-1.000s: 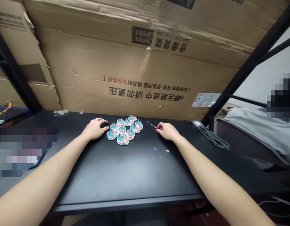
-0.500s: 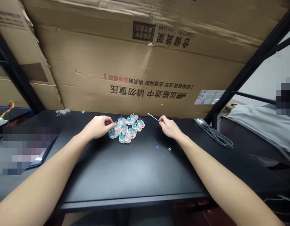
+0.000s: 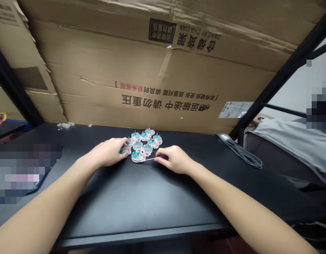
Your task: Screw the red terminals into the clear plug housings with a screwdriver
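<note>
Several clear discs with blue and red parts and upright pins form a cluster on the black table. My left hand is at the cluster's left side, its thumb and fingers around the leftmost clear disc. Between the fingertips of my right hand is a thin white stick, pointing left. The stick's far end lies at the lower edge of the front disc; whether it touches cannot be told.
Behind the table stands a large cardboard sheet. A coiled grey cable lies at the right, near a black frame post and grey cloth. Small clear bits lie at the back left.
My right hand has moved left and nearer, bringing the stick from the cluster's back right to its front disc. My left hand has shifted slightly down and its fingers have come around the leftmost disc.
</note>
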### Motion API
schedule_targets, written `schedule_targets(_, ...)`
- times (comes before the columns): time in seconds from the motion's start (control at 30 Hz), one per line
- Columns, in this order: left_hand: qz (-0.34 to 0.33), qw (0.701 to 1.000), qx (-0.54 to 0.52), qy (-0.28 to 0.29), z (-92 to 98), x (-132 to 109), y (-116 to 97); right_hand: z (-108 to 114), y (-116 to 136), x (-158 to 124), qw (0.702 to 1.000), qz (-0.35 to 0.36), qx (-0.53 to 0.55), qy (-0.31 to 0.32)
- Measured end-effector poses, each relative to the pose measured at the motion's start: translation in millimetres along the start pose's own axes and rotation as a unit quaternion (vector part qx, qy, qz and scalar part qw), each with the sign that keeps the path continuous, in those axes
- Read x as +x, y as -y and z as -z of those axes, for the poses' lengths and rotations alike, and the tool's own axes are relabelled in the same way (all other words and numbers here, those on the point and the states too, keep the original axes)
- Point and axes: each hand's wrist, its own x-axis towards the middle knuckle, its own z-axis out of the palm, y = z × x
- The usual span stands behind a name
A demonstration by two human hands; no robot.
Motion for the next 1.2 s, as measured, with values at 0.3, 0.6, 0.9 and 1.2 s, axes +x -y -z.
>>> schedule_targets(0.3,0.001,1.0,0.005,-0.014,18.7,-5,1,-13,6,10,0.994,-0.081,-0.032,-0.061)
schedule_targets(0.6,-0.095,0.989,-0.096,-0.054,43.8,-7,-30,17,1,-7,0.979,-0.054,0.046,-0.19)
schedule_targets(0.9,-0.166,0.943,-0.25,-0.145,26.3,-24,-38,30,19,-24,0.95,0.089,0.023,-0.298)
schedule_targets(1.2,-0.131,0.812,-0.558,-0.11,30.9,-31,-46,32,28,-26,0.942,0.102,0.064,-0.312)
